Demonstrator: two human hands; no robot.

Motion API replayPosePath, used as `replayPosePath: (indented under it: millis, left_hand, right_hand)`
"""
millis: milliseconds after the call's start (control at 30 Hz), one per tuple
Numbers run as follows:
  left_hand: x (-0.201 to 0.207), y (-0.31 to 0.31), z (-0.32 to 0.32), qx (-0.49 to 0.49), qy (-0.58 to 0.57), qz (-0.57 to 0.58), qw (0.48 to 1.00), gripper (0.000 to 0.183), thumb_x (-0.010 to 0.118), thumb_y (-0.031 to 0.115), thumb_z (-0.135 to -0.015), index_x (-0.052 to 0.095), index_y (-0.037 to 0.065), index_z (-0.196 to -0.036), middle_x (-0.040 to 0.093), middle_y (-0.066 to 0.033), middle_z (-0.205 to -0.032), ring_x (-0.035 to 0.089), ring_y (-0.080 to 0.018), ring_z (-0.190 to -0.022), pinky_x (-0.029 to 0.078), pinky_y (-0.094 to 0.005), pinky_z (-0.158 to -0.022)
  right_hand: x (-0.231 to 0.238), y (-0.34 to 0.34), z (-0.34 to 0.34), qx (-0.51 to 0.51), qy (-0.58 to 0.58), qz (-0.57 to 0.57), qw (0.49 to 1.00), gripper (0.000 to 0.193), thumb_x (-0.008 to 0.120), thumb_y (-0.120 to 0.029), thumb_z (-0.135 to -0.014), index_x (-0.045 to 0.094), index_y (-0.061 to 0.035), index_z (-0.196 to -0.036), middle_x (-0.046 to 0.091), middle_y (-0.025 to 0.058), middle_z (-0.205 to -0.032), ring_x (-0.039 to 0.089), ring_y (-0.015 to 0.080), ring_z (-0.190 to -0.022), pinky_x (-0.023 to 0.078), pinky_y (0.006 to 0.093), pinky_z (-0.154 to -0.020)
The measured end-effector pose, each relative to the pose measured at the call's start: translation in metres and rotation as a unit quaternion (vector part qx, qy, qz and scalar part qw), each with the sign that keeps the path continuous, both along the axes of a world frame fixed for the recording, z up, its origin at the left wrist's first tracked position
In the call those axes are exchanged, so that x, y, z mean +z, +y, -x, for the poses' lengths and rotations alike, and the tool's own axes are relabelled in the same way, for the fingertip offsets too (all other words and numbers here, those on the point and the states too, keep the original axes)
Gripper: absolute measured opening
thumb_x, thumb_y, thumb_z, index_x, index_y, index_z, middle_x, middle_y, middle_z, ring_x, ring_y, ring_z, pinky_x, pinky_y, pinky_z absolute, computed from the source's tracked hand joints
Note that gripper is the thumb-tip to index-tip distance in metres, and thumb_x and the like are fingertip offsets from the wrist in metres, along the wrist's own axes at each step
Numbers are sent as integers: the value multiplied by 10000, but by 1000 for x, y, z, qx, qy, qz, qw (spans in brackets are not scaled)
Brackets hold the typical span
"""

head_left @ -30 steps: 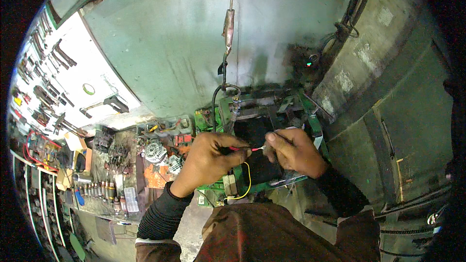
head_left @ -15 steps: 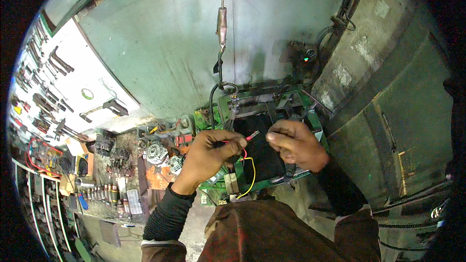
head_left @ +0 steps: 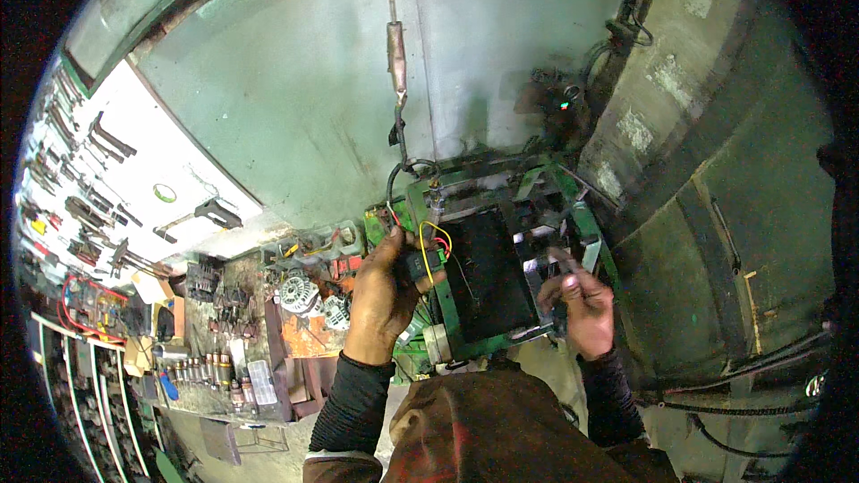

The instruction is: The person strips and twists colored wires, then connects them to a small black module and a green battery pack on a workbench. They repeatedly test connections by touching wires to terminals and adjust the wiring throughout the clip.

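In my left hand (head_left: 380, 295) is a small black box-shaped electrical part (head_left: 422, 263), gripped between thumb and fingers. From it come a yellow wire (head_left: 423, 234), looped upward, and red wires (head_left: 446, 241). A red wire end shows above the thumb. My right hand (head_left: 589, 309) is over the right side of a green metal frame (head_left: 447, 309), its fingers drawn together and partly blurred; what they hold, if anything, cannot be made out. Between the hands lies a dark flat panel (head_left: 488, 277) within the frame.
On the left, a workbench carries a silver alternator part (head_left: 298, 295), several sockets (head_left: 201, 371) and a clear plastic box (head_left: 261, 383). Tools hang on a white board (head_left: 170, 161). A thick cable (head_left: 400, 130) hangs before the grey-green wall (head_left: 295, 107). Another small device (head_left: 559, 100) is behind the frame.
My left hand has turned upright and now grips the black part instead of pinching the red wire's end. My right hand has moved away to the right and down.
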State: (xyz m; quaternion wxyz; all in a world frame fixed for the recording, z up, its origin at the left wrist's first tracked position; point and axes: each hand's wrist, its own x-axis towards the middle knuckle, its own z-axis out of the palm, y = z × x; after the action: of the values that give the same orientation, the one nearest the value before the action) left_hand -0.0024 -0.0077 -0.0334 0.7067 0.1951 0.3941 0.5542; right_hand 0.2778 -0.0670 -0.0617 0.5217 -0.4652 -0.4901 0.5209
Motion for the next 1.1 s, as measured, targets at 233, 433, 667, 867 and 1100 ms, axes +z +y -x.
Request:
replayPosePath:
  millis: [233, 433, 667, 867, 1100]
  left_hand:
    - [-8, 5, -4, -10, -57, -8, 998, 293, 437, 310, -1070, 573, 77, -1184, 664, -124, -1132, 641, -273, -1078, 560, -465, -893]
    - [-12, 5, -1, -20, -79, -3, 997, 324, 401, 286, -1075, 570, 66, -1243, 662, -135, -1186, 628, -294, -1144, 538, -459, -928]
    - [-10, 3, -3, -2, -73, -32, 997, 276, 415, 288, -1069, 591, 81, -1112, 666, -131, -1151, 623, -293, -1090, 527, -469, -903]
    - [-7, 4, -7, 4, -88, -22, 996, 221, 483, 285, -1042, 570, 82, -1035, 653, -128, -1084, 629, -292, -1056, 550, -489, -897]
    - [-6, 4, -13, -1, -95, -19, 995, 198, 480, 264, -1044, 573, 90, -1036, 668, -126, -1096, 626, -280, -1072, 534, -499, -927]
  right_hand:
    - [49, 14, 26, 104, -399, -258, 874, 539, 612, -172, -980, 453, -99, -1489, 683, 154, -1033, 673, 198, -884, 546, 373, -791]
    - [69, 37, 45, 121, -485, -295, 814, 508, 694, -50, -872, 538, -87, -1354, 721, 164, -1015, 721, 285, -799, 553, 398, -698]
    - [82, 48, 62, 148, -431, -315, 832, 457, 702, -80, -877, 559, -85, -1311, 724, 155, -995, 717, 313, -819, 552, 401, -685]
    - [78, 46, 65, 121, -397, -314, 854, 374, 690, -43, -882, 608, -65, -1246, 723, 149, -1018, 721, 318, -827, 556, 405, -682]
    - [68, 47, 59, 62, -338, -368, 864, 301, 684, 15, -873, 649, -17, -1170, 727, 156, -1021, 730, 278, -824, 573, 353, -712]
